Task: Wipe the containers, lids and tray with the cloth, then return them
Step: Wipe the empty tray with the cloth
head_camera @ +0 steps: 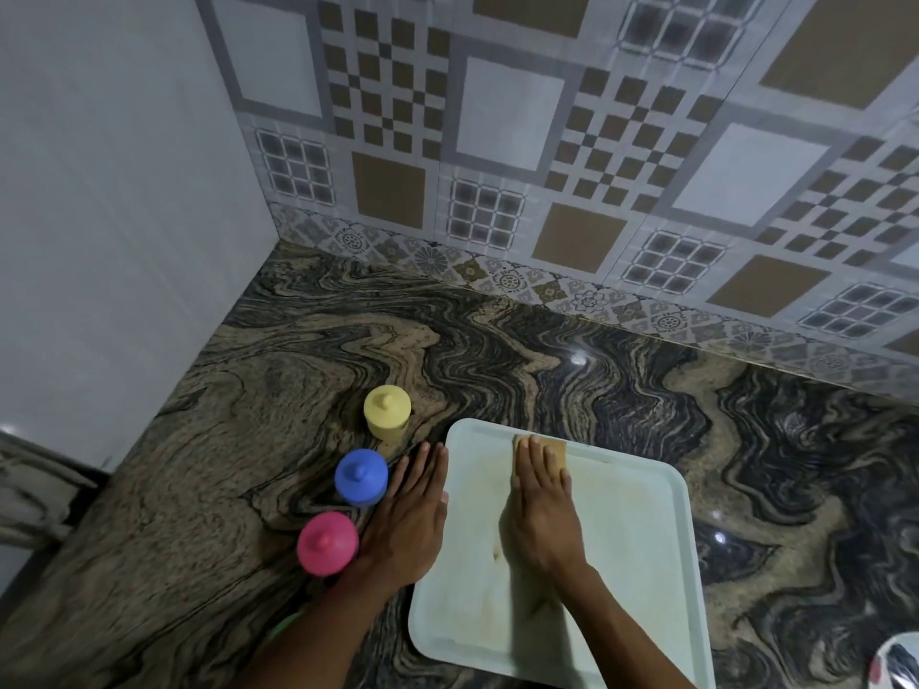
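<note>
The right grip [542, 494], flat and uncurled, presses the cloth [559, 447] on the tray [621, 539] near its far rim. The left grip [410, 509] lies flat on the bench [547, 350]; if it slides, it could knock the blue container [361, 477].

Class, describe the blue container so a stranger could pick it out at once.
Start at the pale tray on the swirled stone counter. Left of it, past the left hand, three knob-lidded containers line up. The blue container is the middle one, between the yellow container and the pink container.
</note>
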